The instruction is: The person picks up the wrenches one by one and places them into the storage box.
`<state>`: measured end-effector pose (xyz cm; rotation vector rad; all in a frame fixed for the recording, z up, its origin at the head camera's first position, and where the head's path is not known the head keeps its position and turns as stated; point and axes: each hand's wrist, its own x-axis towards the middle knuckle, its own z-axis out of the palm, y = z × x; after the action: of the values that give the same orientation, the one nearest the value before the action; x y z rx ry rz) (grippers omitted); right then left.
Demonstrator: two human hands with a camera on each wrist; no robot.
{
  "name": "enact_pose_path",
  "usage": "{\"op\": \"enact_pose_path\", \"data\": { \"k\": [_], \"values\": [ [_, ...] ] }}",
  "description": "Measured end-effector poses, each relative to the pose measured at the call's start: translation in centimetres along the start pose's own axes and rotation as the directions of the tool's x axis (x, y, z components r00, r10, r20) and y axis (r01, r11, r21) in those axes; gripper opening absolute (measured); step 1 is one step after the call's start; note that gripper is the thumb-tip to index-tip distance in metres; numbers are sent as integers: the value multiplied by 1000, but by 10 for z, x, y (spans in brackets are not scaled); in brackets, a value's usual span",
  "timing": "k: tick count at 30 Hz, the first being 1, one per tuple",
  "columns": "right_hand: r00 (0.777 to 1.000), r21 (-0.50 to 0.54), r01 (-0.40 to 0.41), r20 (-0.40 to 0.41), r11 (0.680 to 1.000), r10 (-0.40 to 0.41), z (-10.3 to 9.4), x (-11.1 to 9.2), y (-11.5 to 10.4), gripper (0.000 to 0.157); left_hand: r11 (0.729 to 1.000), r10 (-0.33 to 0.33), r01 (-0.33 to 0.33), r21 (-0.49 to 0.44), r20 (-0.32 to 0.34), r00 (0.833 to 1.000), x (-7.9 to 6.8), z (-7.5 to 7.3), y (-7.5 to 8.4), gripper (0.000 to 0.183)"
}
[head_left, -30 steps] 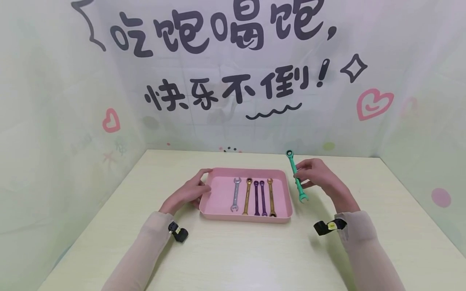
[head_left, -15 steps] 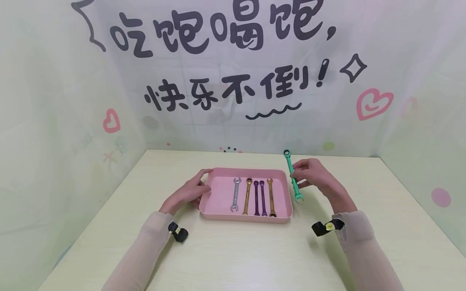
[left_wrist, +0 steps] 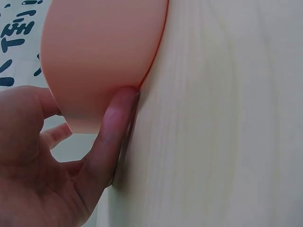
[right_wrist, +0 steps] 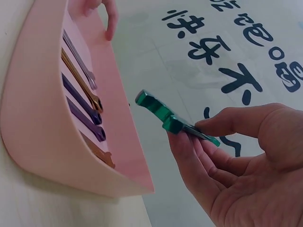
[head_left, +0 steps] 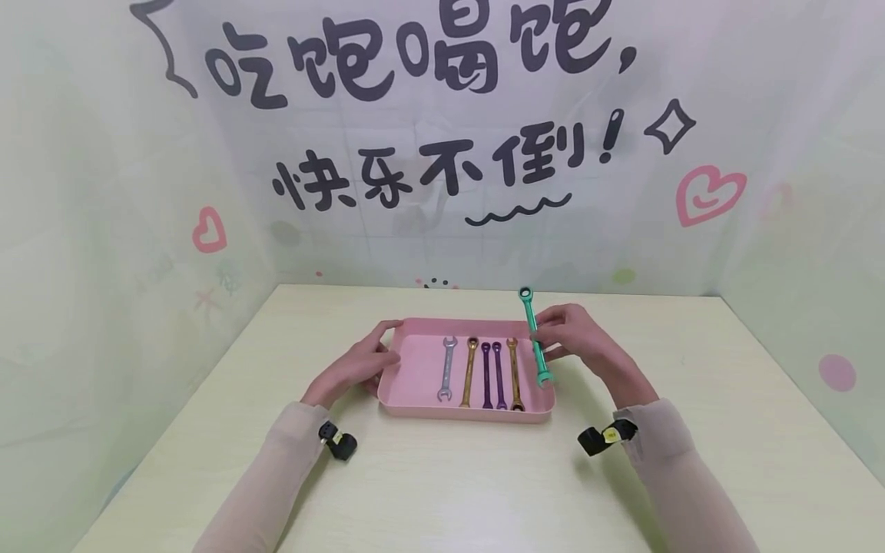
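A pink tray (head_left: 415, 376) lies on the table, with my left hand (head_left: 356, 365) gripping its left end; in the left wrist view the thumb (left_wrist: 116, 123) presses against the outer wall. My right hand (head_left: 581, 338) pinches a green ratchet combination wrench (head_left: 531, 316) by its middle, raised over the tray's right end, ring end away from me. Inside the tray, side by side, lie a silver open-end wrench (head_left: 447, 370), a gold wrench (head_left: 469, 372), two purple wrenches (head_left: 487, 376) and another gold wrench (head_left: 515, 375).
The pale wooden table (head_left: 442, 484) extends around the tray. White printed curtains (head_left: 387, 253) with black lettering enclose its back and sides. Small black wrist cameras (head_left: 339, 442) are strapped at both cuffs.
My right hand has moved left with the green wrench, from beside the tray to above its right end. The left hand and the tray have stayed put.
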<state>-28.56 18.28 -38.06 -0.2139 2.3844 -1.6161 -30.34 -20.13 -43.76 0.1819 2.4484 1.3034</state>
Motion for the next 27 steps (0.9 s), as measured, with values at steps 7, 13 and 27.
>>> {"op": "enact_pose_path", "data": {
  "k": [7,13,27],
  "values": [
    [1000,6,-6,28,1000,5,16,8,-4,38,1000,10,-10,0,6,1000,0,0,0,68],
    [998,11,-38,41,999,38,36,14,-13,35,1000,11,-11,-5,3,1000,-1,0,0,68],
    [990,-13,-98,97,995,99,83,31,-38,25,1000,11,-11,-5,7,1000,1,0,-1,68]
  ]
}}
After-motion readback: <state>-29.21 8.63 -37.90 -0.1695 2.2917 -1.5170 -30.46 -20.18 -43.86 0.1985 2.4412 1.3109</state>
